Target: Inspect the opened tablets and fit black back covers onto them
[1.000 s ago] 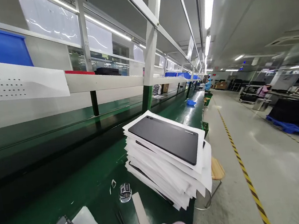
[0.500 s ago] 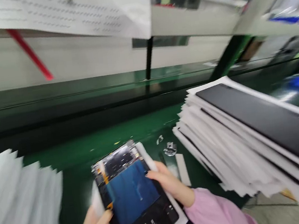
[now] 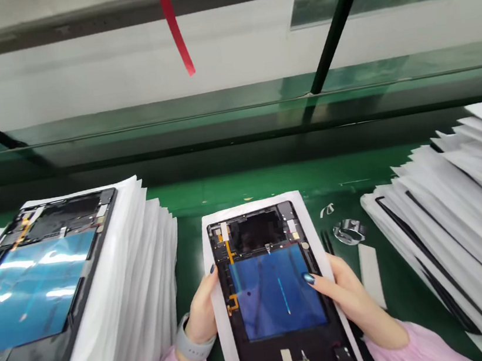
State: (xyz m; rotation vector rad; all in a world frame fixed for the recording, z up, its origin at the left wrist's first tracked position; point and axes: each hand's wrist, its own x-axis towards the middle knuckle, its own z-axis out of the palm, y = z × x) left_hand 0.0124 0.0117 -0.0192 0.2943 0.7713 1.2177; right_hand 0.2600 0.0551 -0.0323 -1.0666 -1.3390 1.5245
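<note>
The green worktop [image 3: 267,180] is stretching across the whole view, running out of sight on both sides, and behind it a pale wall panel [image 3: 120,72] is rising until a rail is cutting across it, a red strip [image 3: 175,29] dangling in front. On the left, a stack of white sheets [image 3: 138,312] is leaning up large, bearing a second tablet [image 3: 37,290] whose glare is washing out its blue panel and whose near end is slipping out of view. On the right, another stack [image 3: 450,218] is fanning out, its far side being cut off, dark edges poking between the layers. And in the middle, low over the worktop, the opened tablet [image 3: 266,301] is lying on a white sheet [image 3: 228,348], its base reaching the bottom edge. The right hand [image 3: 353,290] is gripping one side, thumb pressing the blue panel; the left hand [image 3: 200,313] is clamping the other, and both are hiding their fingers underneath. Beside them a pale strip [image 3: 371,276], a shiny clear object [image 3: 349,231] that's proving hard to identify, and a tiny scrap [image 3: 327,210] are resting.
</note>
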